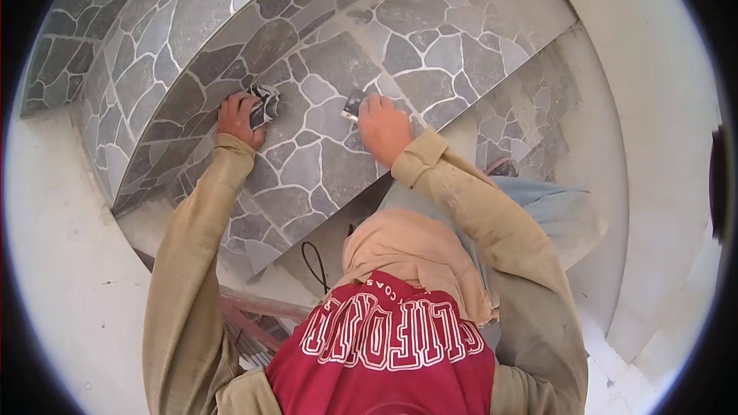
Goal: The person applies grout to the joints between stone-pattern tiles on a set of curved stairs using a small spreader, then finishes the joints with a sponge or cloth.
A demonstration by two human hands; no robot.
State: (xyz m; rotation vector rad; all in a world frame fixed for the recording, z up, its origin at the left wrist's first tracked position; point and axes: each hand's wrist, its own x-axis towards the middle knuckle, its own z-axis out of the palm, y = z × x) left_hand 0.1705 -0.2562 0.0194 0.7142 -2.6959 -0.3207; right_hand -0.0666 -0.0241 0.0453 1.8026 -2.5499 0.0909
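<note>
My left hand [240, 118] is closed around a crumpled dark cloth [265, 106] with white smears, close to the foot of the curved riser. To its right, my right hand [384, 129] grips a small flat scraper [354, 103], dark with a pale edge, held against the tiled step [323, 157]. My fingers hide part of the scraper, so its full shape does not show. Grey stone-patterned tiles with whitish joints cover the step beneath both hands.
A curved tiled riser [223, 69] rises at the left, below a higher tiled step [196, 11]. Pale dust lies on the tread's far end [507, 8]. A dusty lower step [523, 119] and a curved pale wall [661, 107] are on the right. Reddish metal bars [261, 307] are near my body.
</note>
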